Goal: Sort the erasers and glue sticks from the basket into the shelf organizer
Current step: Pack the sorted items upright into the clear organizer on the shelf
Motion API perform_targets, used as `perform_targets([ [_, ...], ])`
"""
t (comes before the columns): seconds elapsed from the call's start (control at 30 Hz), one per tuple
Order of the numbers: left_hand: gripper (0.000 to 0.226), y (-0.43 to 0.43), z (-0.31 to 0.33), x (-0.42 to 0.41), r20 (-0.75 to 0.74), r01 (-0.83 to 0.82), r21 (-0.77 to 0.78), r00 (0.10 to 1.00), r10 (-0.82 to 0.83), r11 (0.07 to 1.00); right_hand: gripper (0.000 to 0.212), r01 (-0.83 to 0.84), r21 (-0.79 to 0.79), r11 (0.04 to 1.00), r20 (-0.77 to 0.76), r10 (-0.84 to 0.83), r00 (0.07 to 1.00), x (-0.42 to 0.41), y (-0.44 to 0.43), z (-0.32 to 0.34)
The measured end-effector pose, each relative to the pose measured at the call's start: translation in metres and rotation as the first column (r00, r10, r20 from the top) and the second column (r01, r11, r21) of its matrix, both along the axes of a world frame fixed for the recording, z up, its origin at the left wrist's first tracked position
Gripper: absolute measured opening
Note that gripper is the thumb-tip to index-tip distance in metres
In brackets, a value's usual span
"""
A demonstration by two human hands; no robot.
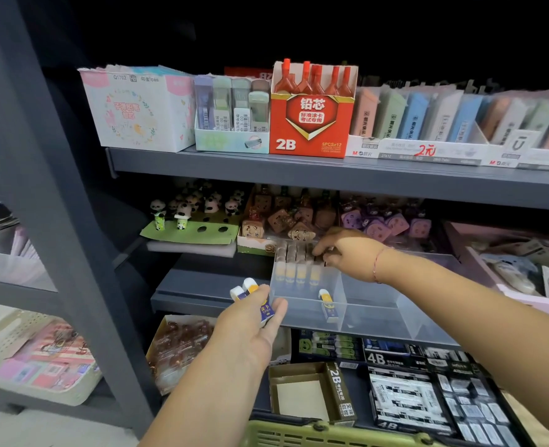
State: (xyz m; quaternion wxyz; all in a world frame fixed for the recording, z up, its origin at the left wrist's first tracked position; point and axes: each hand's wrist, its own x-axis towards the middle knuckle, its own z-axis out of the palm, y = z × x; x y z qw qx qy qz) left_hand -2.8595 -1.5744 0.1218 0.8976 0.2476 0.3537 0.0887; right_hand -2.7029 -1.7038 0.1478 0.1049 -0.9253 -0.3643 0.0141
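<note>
Reaching across the middle shelf [199, 283], the right hand [347, 253] lies over the back of the clear organizer [389, 317], its fingers [319, 250] curled down onto the caps of the glue sticks [295, 264], which stand upright in tight rows in the organizer's left rear compartment. Whether it actually grips one of them cannot be told from this angle. A thin cord circles its wrist. The left hand [250, 330] is lower and to the left, just outside the organizer's front left corner, clamped on a small bunch of erasers [250, 293], white blocks in blue and yellow sleeves whose ends stick out above the fingers. One more loose eraser [328, 306] of the same kind stands tilted in the front left compartment, leaning near the divider. The green basket [315, 435] shows only its rim at the bottom edge, below both arms. On the shelf above sits a red 2B lead box [311, 124]; panda figures [182, 211] stand behind the organizer to the left.
</note>
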Motion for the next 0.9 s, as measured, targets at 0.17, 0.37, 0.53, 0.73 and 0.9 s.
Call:
perform_targets([
  [0.17, 0.029, -0.006, 0.009, -0.005, 0.038, 0.043, 0.002, 0.998, -0.043, 0.999, 0.009, 0.051, 0.194, 0.980, -0.084, -0.036, 0.996, -0.007, -0.007, 0.014],
  [0.37, 0.029, -0.006, 0.006, -0.005, 0.031, 0.056, 0.031, 0.998, -0.057, 0.998, 0.011, -0.019, -0.023, 1.000, -0.131, 0.016, 0.991, -0.026, -0.005, 0.016],
  [0.53, 0.028, -0.006, 0.004, -0.005, 0.005, 0.057, 0.025, 0.998, -0.057, 0.998, 0.032, -0.028, -0.384, 0.923, -0.056, 0.007, 0.998, -0.026, 0.009, -0.005],
  [0.73, 0.028, -0.004, 0.004, -0.006, -0.016, 0.058, 0.029, 0.998, -0.058, 0.998, 0.024, -0.094, -0.401, 0.911, -0.328, -0.047, 0.943, -0.018, 0.014, 0.004],
  [0.9, 0.030, -0.004, 0.006, -0.007, -0.016, 0.055, 0.013, 0.998, -0.055, 0.998, 0.049, -0.116, -0.579, 0.807, -0.307, -0.084, 0.948, -0.022, 0.025, 0.006],
])
